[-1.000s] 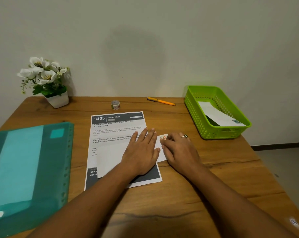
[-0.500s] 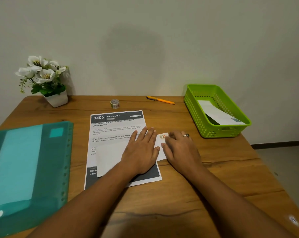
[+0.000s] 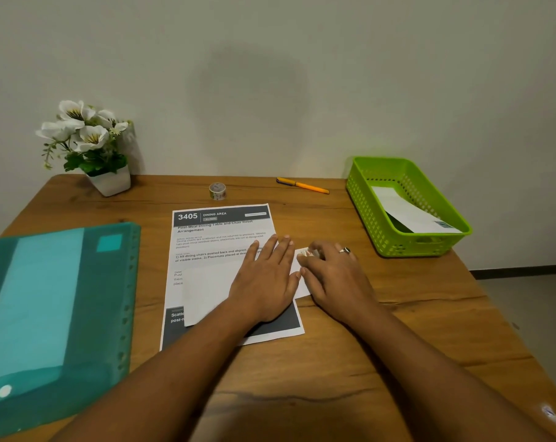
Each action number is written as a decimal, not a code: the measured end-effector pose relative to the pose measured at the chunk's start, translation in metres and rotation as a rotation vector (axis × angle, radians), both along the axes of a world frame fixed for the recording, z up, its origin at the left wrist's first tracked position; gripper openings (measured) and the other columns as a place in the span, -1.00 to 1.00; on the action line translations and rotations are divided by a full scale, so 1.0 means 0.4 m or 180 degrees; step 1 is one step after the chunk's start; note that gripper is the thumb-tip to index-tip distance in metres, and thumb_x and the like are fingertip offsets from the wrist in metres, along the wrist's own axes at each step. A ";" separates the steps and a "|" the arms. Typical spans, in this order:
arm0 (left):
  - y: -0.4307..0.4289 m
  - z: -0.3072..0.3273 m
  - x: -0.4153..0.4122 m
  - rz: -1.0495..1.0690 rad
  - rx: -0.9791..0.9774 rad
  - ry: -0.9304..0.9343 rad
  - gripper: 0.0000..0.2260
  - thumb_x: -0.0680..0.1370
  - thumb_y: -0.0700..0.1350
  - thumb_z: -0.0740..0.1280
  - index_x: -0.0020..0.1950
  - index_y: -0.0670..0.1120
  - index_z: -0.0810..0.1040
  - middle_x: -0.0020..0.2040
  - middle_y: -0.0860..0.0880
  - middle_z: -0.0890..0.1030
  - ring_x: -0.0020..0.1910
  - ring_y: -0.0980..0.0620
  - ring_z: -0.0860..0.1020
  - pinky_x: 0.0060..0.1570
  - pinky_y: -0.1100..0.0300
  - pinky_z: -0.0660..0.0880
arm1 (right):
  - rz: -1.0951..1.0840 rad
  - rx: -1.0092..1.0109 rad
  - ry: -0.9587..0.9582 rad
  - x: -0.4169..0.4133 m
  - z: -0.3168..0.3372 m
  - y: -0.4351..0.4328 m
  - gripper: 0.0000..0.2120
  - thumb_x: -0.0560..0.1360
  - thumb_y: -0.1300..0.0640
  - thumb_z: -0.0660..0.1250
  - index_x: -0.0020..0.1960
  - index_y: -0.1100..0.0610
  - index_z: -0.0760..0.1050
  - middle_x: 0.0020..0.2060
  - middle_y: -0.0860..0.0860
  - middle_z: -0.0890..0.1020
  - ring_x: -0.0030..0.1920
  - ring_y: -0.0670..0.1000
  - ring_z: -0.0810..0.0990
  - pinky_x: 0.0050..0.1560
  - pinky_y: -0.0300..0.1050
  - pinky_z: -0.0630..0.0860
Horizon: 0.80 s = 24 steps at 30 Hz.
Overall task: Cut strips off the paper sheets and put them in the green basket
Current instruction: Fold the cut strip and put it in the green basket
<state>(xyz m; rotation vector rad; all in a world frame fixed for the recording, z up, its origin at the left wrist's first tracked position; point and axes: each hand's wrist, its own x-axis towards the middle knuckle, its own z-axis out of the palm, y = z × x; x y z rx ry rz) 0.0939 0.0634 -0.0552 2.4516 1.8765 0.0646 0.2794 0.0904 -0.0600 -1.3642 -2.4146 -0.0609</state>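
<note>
A printed sheet headed "3405 DINING AREA" (image 3: 220,231) lies flat in the middle of the wooden table. Across its lower half lies a blank white piece of paper (image 3: 206,291), slightly slanted. My left hand (image 3: 265,282) rests palm down on this white piece, fingers stretched out. My right hand (image 3: 334,272), with a ring on it, has its fingers curled onto the white piece's right end, where a small coloured mark shows. The green basket (image 3: 407,245) stands at the right rear, apart from both hands, with a white paper strip (image 3: 407,212) inside it. No scissors are in view.
A teal plastic folder (image 3: 47,307) covers the table's left side. At the back stand a white pot of flowers (image 3: 91,148), a small roll of tape (image 3: 217,190) and an orange pen (image 3: 303,185). The table's right edge lies just past the basket.
Both hands stay in nearly the same place on the white piece. My right fingers have curled slightly tighter over its right end.
</note>
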 end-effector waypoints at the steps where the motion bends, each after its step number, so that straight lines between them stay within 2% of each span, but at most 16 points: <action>1: 0.001 -0.001 0.000 0.0000 -0.0011 0.0000 -0.41 0.70 0.17 -0.21 0.69 -0.07 -0.10 0.70 -0.03 -0.09 0.66 -0.02 -0.15 0.61 -0.12 -0.14 | -0.0134 -0.0037 -0.0069 -0.003 -0.002 0.002 -0.66 0.64 -0.06 0.20 0.32 -0.03 0.60 0.26 0.06 0.57 0.21 0.09 0.51 0.11 0.06 0.45; 5: 0.000 0.001 0.000 0.0013 -0.0022 0.0047 -0.42 0.72 0.16 -0.15 0.69 -0.07 -0.11 0.70 -0.03 -0.09 0.66 -0.02 -0.14 0.61 -0.12 -0.13 | -0.0568 -0.0061 -0.0333 -0.013 0.001 0.000 -0.53 0.64 -0.16 0.11 0.39 0.01 0.56 0.26 0.08 0.59 0.22 0.11 0.52 0.15 0.08 0.45; 9: 0.000 0.005 0.003 0.0014 -0.0053 0.0020 -0.42 0.72 0.16 -0.15 0.69 -0.07 -0.11 0.69 -0.02 -0.10 0.66 -0.01 -0.15 0.61 -0.11 -0.15 | -0.0475 0.0101 -0.0171 -0.007 -0.001 -0.007 -0.62 0.62 -0.10 0.23 0.17 0.13 0.68 0.14 0.07 0.66 0.07 0.13 0.58 0.02 0.06 0.52; 13: -0.002 0.013 0.000 0.0007 -0.0091 0.0022 -0.42 0.72 0.16 -0.14 0.69 -0.06 -0.11 0.69 -0.02 -0.11 0.66 -0.01 -0.16 0.61 -0.11 -0.16 | -0.0243 0.0124 0.0002 0.004 0.000 -0.013 -0.72 0.63 -0.04 0.27 0.11 0.07 0.69 0.12 0.01 0.66 0.05 0.09 0.58 0.00 0.02 0.50; 17: 0.006 0.040 -0.014 -0.0026 -0.0380 -0.0149 -0.39 0.72 0.19 -0.07 0.69 -0.06 -0.08 0.70 -0.02 -0.10 0.66 -0.02 -0.15 0.62 -0.08 -0.16 | -0.0301 -0.0089 0.0032 0.000 0.012 -0.027 -0.59 0.62 -0.17 0.18 0.18 0.04 0.66 0.17 -0.02 0.65 0.12 0.07 0.55 0.08 0.04 0.51; 21: -0.019 0.110 -0.083 0.0131 -0.0523 -0.0176 -0.32 0.65 0.26 0.14 0.68 -0.06 0.09 0.69 -0.04 0.04 0.65 -0.06 0.00 0.60 -0.07 0.04 | -0.0321 -0.0272 0.0004 -0.001 0.020 -0.034 -0.53 0.62 -0.23 0.16 0.30 0.02 0.62 0.28 -0.02 0.62 0.25 0.05 0.51 0.22 0.05 0.46; 24: -0.059 0.151 -0.170 0.0276 -0.0529 -0.0131 -0.31 0.60 0.29 0.26 0.63 -0.03 0.25 0.65 -0.01 0.18 0.60 -0.05 0.14 0.51 -0.05 0.25 | -0.0295 -0.0257 0.0070 0.000 0.016 -0.030 -0.55 0.62 -0.23 0.20 0.30 0.03 0.62 0.29 -0.01 0.61 0.27 0.06 0.50 0.27 0.06 0.44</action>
